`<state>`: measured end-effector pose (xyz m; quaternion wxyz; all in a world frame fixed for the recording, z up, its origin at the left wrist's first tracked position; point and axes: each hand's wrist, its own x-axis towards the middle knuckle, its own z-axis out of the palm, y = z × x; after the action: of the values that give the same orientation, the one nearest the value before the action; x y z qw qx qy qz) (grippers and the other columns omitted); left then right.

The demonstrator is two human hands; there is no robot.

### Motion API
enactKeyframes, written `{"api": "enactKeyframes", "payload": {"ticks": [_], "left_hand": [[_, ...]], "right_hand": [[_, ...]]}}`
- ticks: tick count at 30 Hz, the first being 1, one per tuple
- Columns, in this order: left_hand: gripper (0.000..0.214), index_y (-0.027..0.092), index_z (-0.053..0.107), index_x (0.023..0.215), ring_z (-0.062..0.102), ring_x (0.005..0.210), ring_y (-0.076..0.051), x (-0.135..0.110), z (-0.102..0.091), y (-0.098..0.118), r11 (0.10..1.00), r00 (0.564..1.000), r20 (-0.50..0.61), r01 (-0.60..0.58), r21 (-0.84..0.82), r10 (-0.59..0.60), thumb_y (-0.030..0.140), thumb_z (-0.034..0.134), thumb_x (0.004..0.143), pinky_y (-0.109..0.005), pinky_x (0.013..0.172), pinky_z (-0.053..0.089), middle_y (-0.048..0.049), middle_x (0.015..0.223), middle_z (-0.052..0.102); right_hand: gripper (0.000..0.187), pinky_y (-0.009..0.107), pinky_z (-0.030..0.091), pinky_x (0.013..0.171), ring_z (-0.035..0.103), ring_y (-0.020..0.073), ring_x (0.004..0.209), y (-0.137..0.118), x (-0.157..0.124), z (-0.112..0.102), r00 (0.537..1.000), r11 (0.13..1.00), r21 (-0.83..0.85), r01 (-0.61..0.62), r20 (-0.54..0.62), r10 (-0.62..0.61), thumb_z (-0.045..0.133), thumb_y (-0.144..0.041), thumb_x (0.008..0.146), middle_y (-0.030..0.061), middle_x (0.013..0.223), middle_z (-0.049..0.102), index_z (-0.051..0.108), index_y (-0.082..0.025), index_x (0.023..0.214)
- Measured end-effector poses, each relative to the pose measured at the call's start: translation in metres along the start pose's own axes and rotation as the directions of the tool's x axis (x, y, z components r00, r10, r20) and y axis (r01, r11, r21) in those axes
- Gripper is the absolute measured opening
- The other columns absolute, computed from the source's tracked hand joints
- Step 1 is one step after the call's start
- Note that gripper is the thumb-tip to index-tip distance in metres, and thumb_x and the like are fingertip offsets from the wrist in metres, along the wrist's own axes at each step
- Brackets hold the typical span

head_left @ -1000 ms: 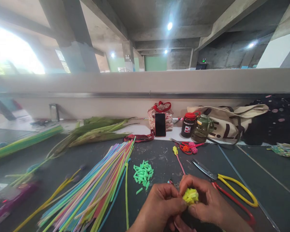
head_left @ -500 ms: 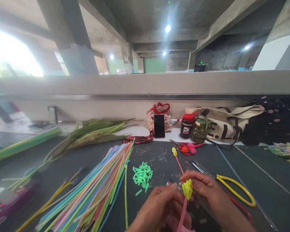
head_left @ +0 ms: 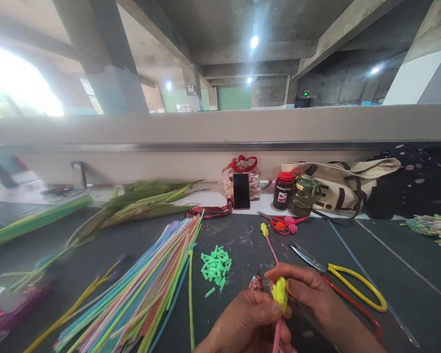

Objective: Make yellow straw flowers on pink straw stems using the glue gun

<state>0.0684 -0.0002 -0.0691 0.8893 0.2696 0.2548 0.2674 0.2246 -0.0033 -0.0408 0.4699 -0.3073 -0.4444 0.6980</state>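
Low in the middle of the view, my left hand (head_left: 248, 323) is closed around a pink straw stem (head_left: 276, 339) that carries a small yellow frilled flower head (head_left: 280, 293). My right hand (head_left: 308, 294) pinches that yellow head from the right with thumb and fingers. Both hands hover just above the dark table mat (head_left: 353, 235). A small pile of cut green straw pieces (head_left: 216, 267) lies to the left of my hands. Yellow-and-red-handled scissors (head_left: 347, 282) lie just right of my right hand.
A fan of coloured straws (head_left: 147, 289) spreads across the left. A finished yellow flower on a pink stem (head_left: 267, 238) and red scissors (head_left: 281, 224) lie farther back. A phone (head_left: 241, 190), red-lidded jar (head_left: 282, 190), green jar (head_left: 304, 196) and tote bag (head_left: 349, 189) stand along the wall ledge. Green leaves (head_left: 147, 201) lie at the back left.
The yellow head was bunched between both hands; now it stands upright on the pink stem, my left hand gripping lower and my right fingers pinching its side. The view shifted slightly.
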Motion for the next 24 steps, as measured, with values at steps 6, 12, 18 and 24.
{"api": "enactKeyframes", "payload": {"ticks": [6, 12, 18, 24], "left_hand": [[0.027, 0.010, 0.061, 0.055, 0.050, 0.034, -0.010, -0.005, 0.006, 0.014, 0.991, 0.976, -0.177, -0.131, 0.001, 0.129, 0.031, 0.077, 0.049, -0.019, 0.036, 0.034, -0.0030, 0.041, 0.059], [0.018, 0.011, 0.061, 0.057, 0.053, 0.041, -0.010, -0.026, 0.015, 0.043, 0.931, 0.886, -0.296, -0.363, 0.040, 0.358, 0.023, 0.075, 0.055, -0.018, 0.043, 0.037, -0.0027, 0.047, 0.063], [0.020, 0.011, 0.064, 0.062, 0.052, 0.042, -0.007, -0.036, 0.007, 0.059, 0.872, 0.790, -0.389, -0.484, 0.078, 0.473, 0.025, 0.076, 0.056, -0.015, 0.042, 0.034, -0.0004, 0.045, 0.060], [0.024, 0.012, 0.063, 0.068, 0.051, 0.045, -0.006, -0.041, -0.001, 0.065, 0.850, 0.774, -0.422, -0.526, -0.012, 0.473, 0.028, 0.077, 0.057, -0.013, 0.041, 0.033, 0.0028, 0.046, 0.056]], "right_hand": [[0.031, 0.018, 0.028, 0.037, 0.046, 0.0090, 0.048, 0.008, 0.007, -0.011, 0.975, 0.955, -0.295, -0.021, -0.218, -0.046, 0.054, -0.045, 0.081, -0.0019, 0.067, 0.057, 0.067, -0.018, 0.092], [0.014, 0.028, 0.040, 0.059, 0.059, 0.0206, 0.068, 0.029, 0.007, 0.013, 0.999, 0.290, -0.956, -0.036, -0.043, -0.020, 0.064, -0.024, 0.066, 0.0022, 0.076, 0.066, 0.065, -0.020, 0.079], [0.041, 0.031, 0.047, 0.062, 0.062, 0.0313, 0.090, 0.054, 0.009, 0.015, 0.999, -0.244, -0.970, -0.014, -0.001, -0.052, 0.064, -0.013, 0.055, 0.0087, 0.097, 0.067, 0.062, -0.022, 0.095], [0.065, 0.033, 0.051, 0.051, 0.068, 0.0323, 0.074, 0.079, 0.006, -0.013, 0.983, -0.321, -0.943, 0.092, 0.137, -0.119, 0.055, -0.009, 0.065, 0.0164, 0.107, 0.067, 0.046, -0.021, 0.128]]}}
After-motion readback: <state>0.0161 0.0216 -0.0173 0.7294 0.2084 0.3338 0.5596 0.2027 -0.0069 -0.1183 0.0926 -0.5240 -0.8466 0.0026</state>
